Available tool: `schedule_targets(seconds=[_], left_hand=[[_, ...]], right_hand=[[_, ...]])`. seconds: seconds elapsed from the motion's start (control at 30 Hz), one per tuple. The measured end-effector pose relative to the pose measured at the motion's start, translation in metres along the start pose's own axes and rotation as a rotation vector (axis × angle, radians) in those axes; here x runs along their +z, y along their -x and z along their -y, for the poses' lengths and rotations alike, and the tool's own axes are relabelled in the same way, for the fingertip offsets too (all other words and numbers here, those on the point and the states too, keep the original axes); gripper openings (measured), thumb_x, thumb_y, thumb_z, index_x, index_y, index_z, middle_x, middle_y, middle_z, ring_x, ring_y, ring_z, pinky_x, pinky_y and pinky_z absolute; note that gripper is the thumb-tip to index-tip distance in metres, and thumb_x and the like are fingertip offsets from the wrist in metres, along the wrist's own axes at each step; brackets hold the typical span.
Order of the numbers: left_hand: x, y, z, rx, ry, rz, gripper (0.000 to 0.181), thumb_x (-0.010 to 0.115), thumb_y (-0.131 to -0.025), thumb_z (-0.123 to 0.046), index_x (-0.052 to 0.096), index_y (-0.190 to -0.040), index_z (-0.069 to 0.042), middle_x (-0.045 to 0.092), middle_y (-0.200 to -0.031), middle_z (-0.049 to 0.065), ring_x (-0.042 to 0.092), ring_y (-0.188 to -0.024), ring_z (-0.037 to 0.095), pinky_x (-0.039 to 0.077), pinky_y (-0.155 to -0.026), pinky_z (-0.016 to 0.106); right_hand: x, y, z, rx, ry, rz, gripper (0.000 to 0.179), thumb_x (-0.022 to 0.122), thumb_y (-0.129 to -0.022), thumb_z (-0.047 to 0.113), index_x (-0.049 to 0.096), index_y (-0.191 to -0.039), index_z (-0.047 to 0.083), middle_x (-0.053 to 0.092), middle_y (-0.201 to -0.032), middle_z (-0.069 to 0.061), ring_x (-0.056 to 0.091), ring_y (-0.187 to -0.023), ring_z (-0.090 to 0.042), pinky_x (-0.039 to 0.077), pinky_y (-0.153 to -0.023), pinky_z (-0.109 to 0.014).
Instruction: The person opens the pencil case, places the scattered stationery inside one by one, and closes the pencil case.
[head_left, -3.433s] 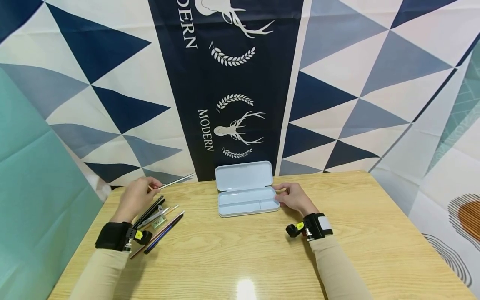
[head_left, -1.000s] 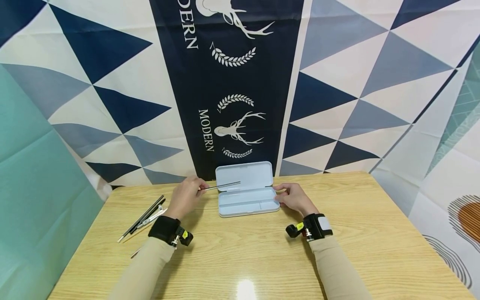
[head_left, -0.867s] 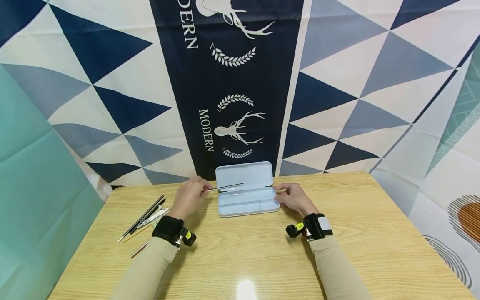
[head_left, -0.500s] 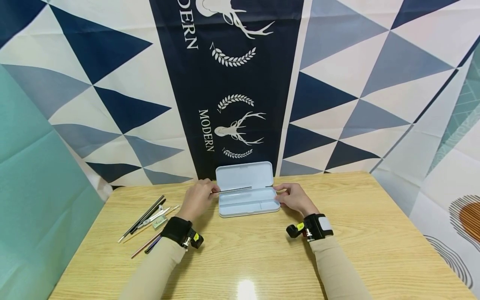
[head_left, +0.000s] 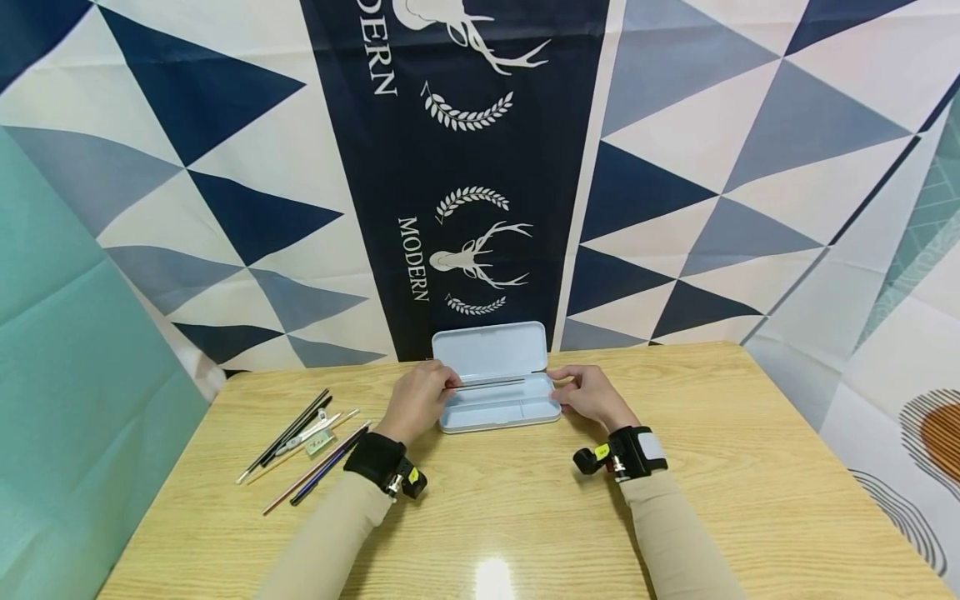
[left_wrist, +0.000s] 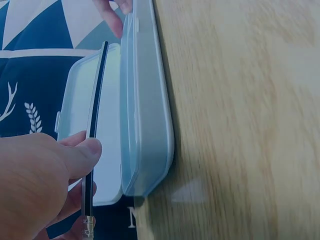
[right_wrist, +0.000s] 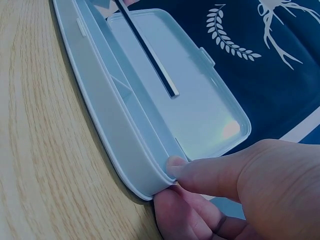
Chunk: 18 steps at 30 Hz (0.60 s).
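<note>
My left hand (head_left: 420, 396) pinches a dark pencil (left_wrist: 98, 95) between thumb and fingers, close to its metal ferrule. The pencil runs lengthwise over the back of a light blue pencil case (head_left: 480, 419), whose lid (head_left: 491, 350) stands raised against the wall cloth. In the right wrist view the pencil's flat, unsharpened end overlaps the inside of the lid. With my right hand (right_wrist: 260, 170) I grip the case's right end, thumb over the rim and fingers underneath outside. A long divider and a short crosswise one split the case's inside.
On the left of the wooden table (head_left: 480, 500) lie several writing things: black pencils (head_left: 292, 429), a silver compass-like tool (head_left: 306, 433), a small pale green block (head_left: 320, 442), a reddish pencil (head_left: 315, 468) and a blue pen (head_left: 330, 467). A patterned cloth (head_left: 480, 167) hangs behind.
My left hand has carried the pencil from the pile on the left rightward to the case, and lately lowered it from before the lid towards the base. My right hand stays at the case's end.
</note>
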<state>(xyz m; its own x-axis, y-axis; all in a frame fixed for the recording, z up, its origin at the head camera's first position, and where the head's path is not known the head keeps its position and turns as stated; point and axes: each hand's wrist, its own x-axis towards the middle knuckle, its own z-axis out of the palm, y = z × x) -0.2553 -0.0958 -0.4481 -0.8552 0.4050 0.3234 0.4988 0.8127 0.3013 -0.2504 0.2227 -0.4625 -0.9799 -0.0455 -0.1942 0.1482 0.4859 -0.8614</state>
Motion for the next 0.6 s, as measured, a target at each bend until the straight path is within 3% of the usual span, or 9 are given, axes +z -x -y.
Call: schedule_targets(seconds=[0.6], left_hand=[[0.014,-0.006,-0.016,0.043,0.002,0.0,0.005,0.084,-0.101,-0.007,0.085,-0.103,-0.011,0.081,-0.102,0.005,0.076,-0.099,0.025,0.066,-0.083,0.041]], right_hand=[[0.001,0.0,0.001,0.003,-0.001,-0.002,0.045,0.074,-0.106,0.003,0.068,-0.15,-0.002,0.063,-0.086,-0.004,0.062,-0.079,-0.014,0.056,-0.071,-0.021]])
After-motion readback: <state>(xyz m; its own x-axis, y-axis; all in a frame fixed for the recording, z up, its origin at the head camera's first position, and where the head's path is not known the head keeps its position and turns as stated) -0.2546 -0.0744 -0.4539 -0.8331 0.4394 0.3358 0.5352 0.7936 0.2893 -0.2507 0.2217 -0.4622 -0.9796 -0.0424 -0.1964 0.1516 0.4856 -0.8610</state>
